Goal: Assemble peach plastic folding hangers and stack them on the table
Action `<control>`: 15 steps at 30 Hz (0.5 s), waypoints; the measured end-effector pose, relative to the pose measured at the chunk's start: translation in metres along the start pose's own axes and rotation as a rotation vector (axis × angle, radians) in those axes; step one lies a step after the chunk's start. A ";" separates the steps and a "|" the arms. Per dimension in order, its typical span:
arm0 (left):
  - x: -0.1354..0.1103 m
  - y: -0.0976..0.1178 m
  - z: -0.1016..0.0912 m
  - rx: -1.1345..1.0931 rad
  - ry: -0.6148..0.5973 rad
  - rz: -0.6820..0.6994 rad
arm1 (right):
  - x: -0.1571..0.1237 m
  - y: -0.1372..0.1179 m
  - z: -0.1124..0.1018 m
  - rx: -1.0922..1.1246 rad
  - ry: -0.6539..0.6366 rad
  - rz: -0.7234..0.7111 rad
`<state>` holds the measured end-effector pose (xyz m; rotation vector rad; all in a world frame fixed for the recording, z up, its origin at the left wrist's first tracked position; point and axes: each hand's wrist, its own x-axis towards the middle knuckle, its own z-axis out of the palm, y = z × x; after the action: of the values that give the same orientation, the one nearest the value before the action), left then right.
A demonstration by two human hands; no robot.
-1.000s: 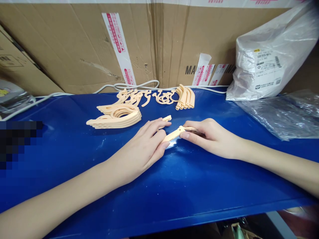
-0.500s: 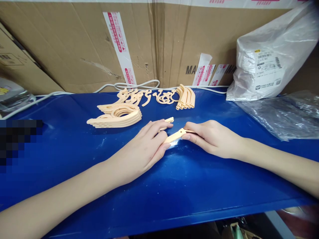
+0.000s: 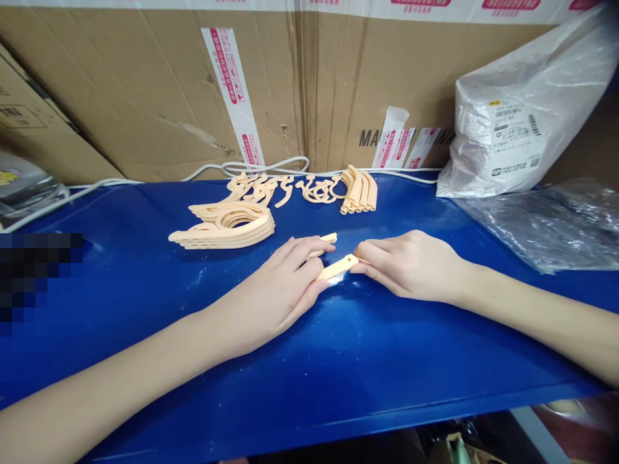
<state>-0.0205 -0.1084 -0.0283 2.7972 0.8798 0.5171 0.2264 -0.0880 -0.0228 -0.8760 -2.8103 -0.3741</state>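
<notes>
My left hand [image 3: 280,293] and my right hand [image 3: 411,264] meet at the middle of a blue table [image 3: 338,374]. Between their fingertips they pinch a small peach plastic piece [image 3: 337,267], a flat bar lying just above the surface. A second short end of peach plastic [image 3: 327,239] sticks out past my left index finger. Both hands have their fingers closed on these parts. Behind the hands lies a stack of curved peach plastic pieces [image 3: 225,230]. Farther back are a row of small hook-shaped pieces [image 3: 285,187] and a bunch of curved strips [image 3: 360,190].
Large cardboard boxes [image 3: 159,90] wall off the back of the table. A white cable [image 3: 271,166] runs along their foot. A white plastic bag with a label [image 3: 522,122] and a clear crumpled bag [image 3: 551,222] lie at the right. A blurred patch covers the left edge.
My right hand has slid slightly left and closed in on the peach piece, so less of the bar shows between the hands. My left hand has hardly moved.
</notes>
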 end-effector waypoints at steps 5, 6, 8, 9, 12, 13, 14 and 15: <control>-0.001 -0.002 0.001 0.017 -0.005 0.019 | -0.001 0.001 0.000 -0.120 0.065 -0.058; -0.001 -0.002 0.001 0.023 -0.006 0.024 | -0.001 0.001 0.000 -0.141 0.082 -0.067; -0.001 -0.002 0.000 0.029 -0.011 0.032 | -0.001 0.001 -0.001 -0.185 0.117 -0.091; -0.001 -0.002 0.000 0.026 -0.013 0.035 | 0.000 0.002 -0.001 -0.207 0.136 -0.105; -0.001 -0.002 -0.001 0.011 -0.008 0.037 | 0.000 0.002 -0.001 -0.239 0.173 -0.127; -0.001 -0.002 -0.001 0.007 -0.004 0.035 | 0.000 0.001 0.000 -0.231 0.174 -0.121; -0.001 -0.001 -0.001 0.003 -0.002 0.032 | 0.000 0.001 0.000 -0.212 0.167 -0.108; -0.001 -0.001 -0.002 -0.001 0.000 0.026 | 0.000 0.001 0.000 -0.183 0.153 -0.088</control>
<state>-0.0224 -0.1083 -0.0273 2.8113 0.8436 0.5206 0.2270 -0.0876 -0.0227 -0.7244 -2.7107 -0.6905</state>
